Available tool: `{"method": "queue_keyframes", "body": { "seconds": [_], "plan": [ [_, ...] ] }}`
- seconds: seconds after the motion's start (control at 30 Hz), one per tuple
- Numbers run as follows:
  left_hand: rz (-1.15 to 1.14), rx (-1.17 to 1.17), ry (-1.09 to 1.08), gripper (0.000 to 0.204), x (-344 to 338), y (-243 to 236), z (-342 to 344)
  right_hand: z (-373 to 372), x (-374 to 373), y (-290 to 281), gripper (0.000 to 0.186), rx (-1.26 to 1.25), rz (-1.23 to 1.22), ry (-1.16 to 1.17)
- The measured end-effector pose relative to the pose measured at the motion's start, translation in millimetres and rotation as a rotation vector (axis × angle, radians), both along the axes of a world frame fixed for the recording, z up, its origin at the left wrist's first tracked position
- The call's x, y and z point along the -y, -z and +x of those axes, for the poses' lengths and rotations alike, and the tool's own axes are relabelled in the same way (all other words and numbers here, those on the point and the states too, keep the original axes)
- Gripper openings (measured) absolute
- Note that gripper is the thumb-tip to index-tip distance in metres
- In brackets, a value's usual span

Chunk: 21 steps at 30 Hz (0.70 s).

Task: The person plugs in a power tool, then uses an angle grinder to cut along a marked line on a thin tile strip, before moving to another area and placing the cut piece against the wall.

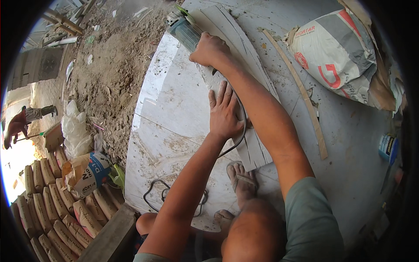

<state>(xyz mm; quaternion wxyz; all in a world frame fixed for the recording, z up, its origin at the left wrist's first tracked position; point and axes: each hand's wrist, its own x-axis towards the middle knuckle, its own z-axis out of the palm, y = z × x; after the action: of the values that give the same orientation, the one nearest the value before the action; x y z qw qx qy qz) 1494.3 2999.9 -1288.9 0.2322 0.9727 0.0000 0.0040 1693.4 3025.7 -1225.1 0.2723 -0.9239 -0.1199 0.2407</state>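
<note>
A green-grey power tool (184, 31), apparently an angle grinder, is in my right hand (208, 49) at the top middle, near the far end of a long pale board (254, 150) with cracks or lines on it. My left hand (224, 107) lies on the board below the tool, fingers spread and dusty. A black cord (229, 149) runs from the tool down beside my left hand and loops on the dusty white floor (159, 122). My sandalled foot (242, 183) is just beside the board's near end.
A mortar sack (338, 50) and thin wooden strip (294, 74) lie right; a blue container (386, 148) beyond. Left are dirt (109, 52), stacked brown sacks (61, 201), a torn bag (87, 172), white plastic (76, 129) and another person (22, 124). A concrete edge (109, 238) borders the floor.
</note>
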Motion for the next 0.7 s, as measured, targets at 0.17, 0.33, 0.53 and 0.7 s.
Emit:
{"method": "queue_keyframes", "body": {
  "seconds": [0.17, 0.33, 0.53, 0.7],
  "plan": [
    [-0.047, 0.005, -0.014, 0.099, -0.8, -1.1, -0.6, -9.0, 8.7, 4.0, 0.072, -0.008, 0.014, -0.005],
    [-0.001, -0.013, 0.0, 0.094, 1.2, 0.5, 0.7, -0.7, 2.0, 0.7, 0.072, -0.022, 0.024, 0.014],
    [0.018, 0.008, 0.016, 0.083, -0.8, 5.1, -1.6, 9.5, -10.0, -10.3, 0.068, -0.05, 0.04, -0.028],
    [-0.001, 0.013, 0.015, 0.083, 0.0, 3.2, -1.6, 4.5, -4.9, -12.0, 0.069, -0.044, 0.026, -0.032]
  ]
}}
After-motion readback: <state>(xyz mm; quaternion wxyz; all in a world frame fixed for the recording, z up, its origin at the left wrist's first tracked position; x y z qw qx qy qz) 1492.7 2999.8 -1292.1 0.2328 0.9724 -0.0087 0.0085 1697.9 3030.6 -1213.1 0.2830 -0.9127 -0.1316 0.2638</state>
